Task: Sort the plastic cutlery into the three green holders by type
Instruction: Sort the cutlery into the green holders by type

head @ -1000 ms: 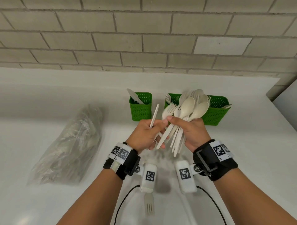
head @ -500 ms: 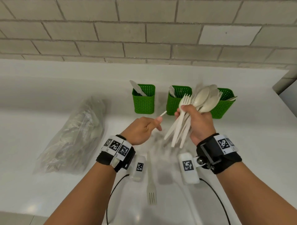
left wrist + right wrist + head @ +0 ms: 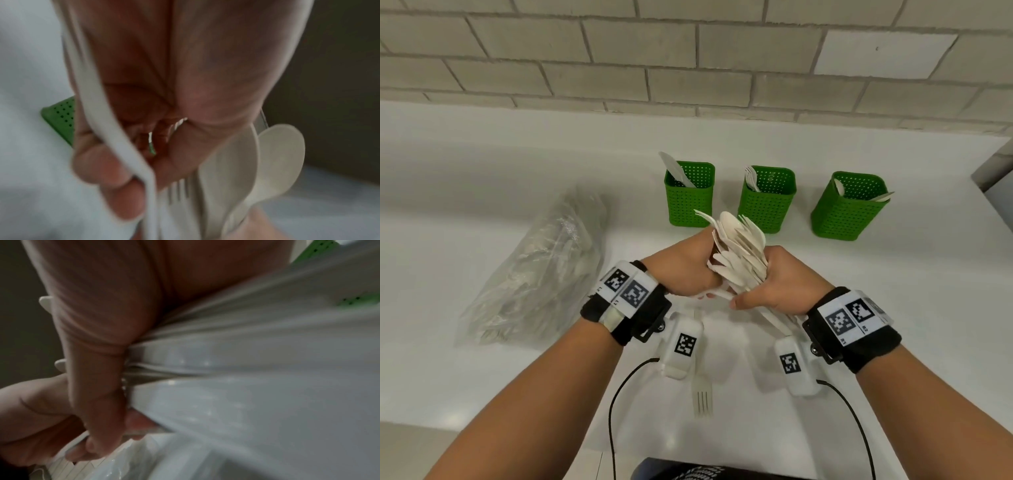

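At frame centre, the right hand point(image 3: 787, 284) grips a bundle of plastic cutlery point(image 3: 739, 253) by the handles, its spoon and fork heads fanning up-left. The left hand point(image 3: 685, 267) closes on the bundle's left side. Three green holders point(image 3: 767, 202) stand just above. One fork point(image 3: 702, 397) lies on the tabletop point(image 3: 928, 291) below.
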A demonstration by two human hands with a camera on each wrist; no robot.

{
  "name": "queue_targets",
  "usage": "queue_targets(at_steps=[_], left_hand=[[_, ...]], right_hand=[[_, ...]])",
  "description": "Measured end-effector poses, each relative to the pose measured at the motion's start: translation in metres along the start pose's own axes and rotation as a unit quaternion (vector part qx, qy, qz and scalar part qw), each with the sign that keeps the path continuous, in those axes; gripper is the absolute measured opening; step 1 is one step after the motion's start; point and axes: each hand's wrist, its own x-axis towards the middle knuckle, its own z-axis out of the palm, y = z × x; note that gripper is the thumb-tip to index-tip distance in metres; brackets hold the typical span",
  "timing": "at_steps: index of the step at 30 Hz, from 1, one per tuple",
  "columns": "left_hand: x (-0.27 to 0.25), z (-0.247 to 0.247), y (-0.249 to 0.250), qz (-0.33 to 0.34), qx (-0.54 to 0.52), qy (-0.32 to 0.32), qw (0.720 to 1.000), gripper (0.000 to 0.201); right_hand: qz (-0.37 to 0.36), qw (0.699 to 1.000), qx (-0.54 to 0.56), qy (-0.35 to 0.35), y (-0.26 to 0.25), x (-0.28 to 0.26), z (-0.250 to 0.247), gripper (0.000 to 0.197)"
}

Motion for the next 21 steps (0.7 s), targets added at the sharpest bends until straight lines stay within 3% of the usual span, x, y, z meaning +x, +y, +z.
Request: queue_targets(at_steps=[2, 5, 6, 8, 10, 13, 15, 17, 19, 21], left_hand=[[-0.009, -0.009, 0.002, -0.024, -0.085, 0.002, 0.996, 0.04], [-0.031, -0.027, -0.006, -0.066, -0.31, 0.076, 0.945, 0.072], [-0.036, -0.028, -0.011, -0.056, -0.332, 0.094, 0.937, 0.089], [-0.036, -0.014, -0.009, -0.046, -0.296, 0.084, 0.951, 0.111], [-0.024, 0.014, -0.002, -0.005, -0.258, 0.089, 0.962, 0.088], [-0.015, 0.04, 0.009, 0.039, -0.247, 0.232, 0.94, 0.051], [-0.015, 0.039, 0.004, 0.045, -0.221, 0.277, 0.934, 0.046], [-0.016, 0.035, -0.004, 0.044, -0.208, 0.283, 0.935, 0.044], [-0.013, 0.035, -0.014, 0.044, -0.204, 0.28, 0.937, 0.045], [-0.009, 0.04, -0.024, 0.035, -0.211, 0.262, 0.941, 0.045]], right_hand=[[-0.015, 1.0, 0.01, 0.011, 0.002, -0.003, 0.002, 0.033], [-0.023, 0.989, 0.114, 0.094, 0.009, -0.006, 0.0, 0.03], [-0.024, 0.981, 0.15, 0.123, 0.009, -0.007, 0.001, 0.028], [-0.049, 0.97, 0.186, 0.148, 0.003, -0.003, 0.009, 0.026], [-0.089, 0.97, 0.168, 0.151, -0.004, 0.007, 0.026, 0.024], [-0.116, 0.975, 0.104, 0.157, -0.013, 0.016, 0.044, 0.008], [-0.104, 0.981, 0.099, 0.131, -0.013, 0.019, 0.045, 0.023], [-0.102, 0.983, 0.112, 0.105, -0.01, 0.023, 0.045, 0.039], [-0.086, 0.988, 0.059, 0.116, -0.005, 0.033, 0.043, 0.062], [-0.059, 0.994, -0.039, 0.084, 0.0, 0.035, 0.04, 0.06]])
